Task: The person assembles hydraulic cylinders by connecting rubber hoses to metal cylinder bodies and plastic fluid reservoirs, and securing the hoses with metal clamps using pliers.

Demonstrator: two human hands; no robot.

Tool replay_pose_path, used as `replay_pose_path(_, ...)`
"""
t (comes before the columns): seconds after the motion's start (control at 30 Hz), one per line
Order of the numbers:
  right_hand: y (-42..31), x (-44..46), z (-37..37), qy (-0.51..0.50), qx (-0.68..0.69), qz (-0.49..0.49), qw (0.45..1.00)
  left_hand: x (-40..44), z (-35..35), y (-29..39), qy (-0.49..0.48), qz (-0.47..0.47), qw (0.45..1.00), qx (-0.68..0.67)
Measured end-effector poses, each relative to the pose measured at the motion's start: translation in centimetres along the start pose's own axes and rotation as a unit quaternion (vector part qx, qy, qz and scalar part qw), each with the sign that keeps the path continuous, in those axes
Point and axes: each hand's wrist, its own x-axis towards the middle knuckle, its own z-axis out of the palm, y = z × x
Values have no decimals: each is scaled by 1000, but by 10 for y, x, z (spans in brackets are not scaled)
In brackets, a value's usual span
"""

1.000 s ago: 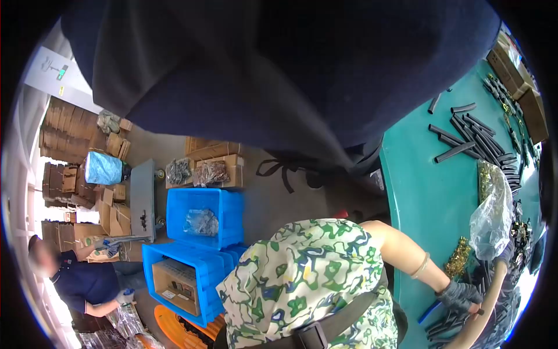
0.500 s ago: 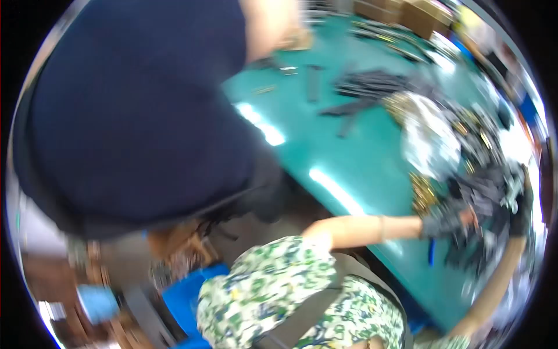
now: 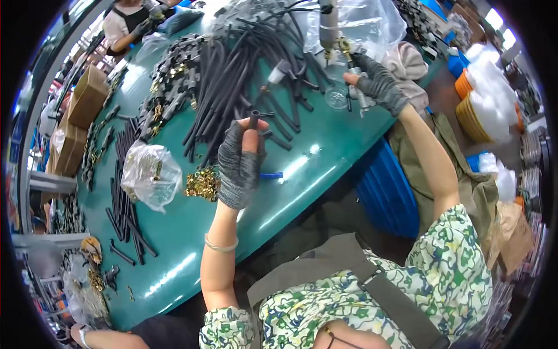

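My left hand (image 3: pixel 241 166), in a grey fingerless glove, is closed around a short black tube (image 3: pixel 254 120) whose open end points up. Over the far side of the green table (image 3: pixel 314 174), my gloved right hand (image 3: pixel 381 84) is closed on a grey metal fitting with a brass-coloured end (image 3: pixel 361 100); its exact kind is unclear. Just left of that hand hangs a powered driver (image 3: pixel 329 26), its tip downward. A small clear dish (image 3: pixel 336 98) sits below the driver. Many black tubes (image 3: pixel 218 87) lie heaped beyond my left hand.
Beside my left wrist are small brass parts (image 3: pixel 201 184) and a clear plastic bag (image 3: pixel 152 174). Grey and brass fittings (image 3: pixel 174 72) are piled farther back. A blue bin (image 3: pixel 386 189) stands below the table edge. A co-worker (image 3: pixel 125 26) works at the far left.
The view has swung from a blurred angle with a person in dark clothing close by. My hands have left the dark pile and are now apart, the left with a black tube.
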Motion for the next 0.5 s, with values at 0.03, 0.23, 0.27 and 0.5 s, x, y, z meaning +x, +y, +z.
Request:
replay_pose_path(0.03, 1, 0, 1, -11, -18, 28, 999, 2, 2, 3, -14, -7, 998, 56)
replay_pose_path(0.23, 46, 5, 8, 106, -167, -5, 980, 15, 27, 12, -104, -21, 991, 80)
replay_pose_path(0.27, 48, 4, 8, 110, -139, 19, 984, 17, 31, 11, -123, -29, 989, 80)
replay_pose_path(0.5, 53, 2, 28, 213, -207, -25, 954, 32, 41, 6, -196, -47, 975, 89)
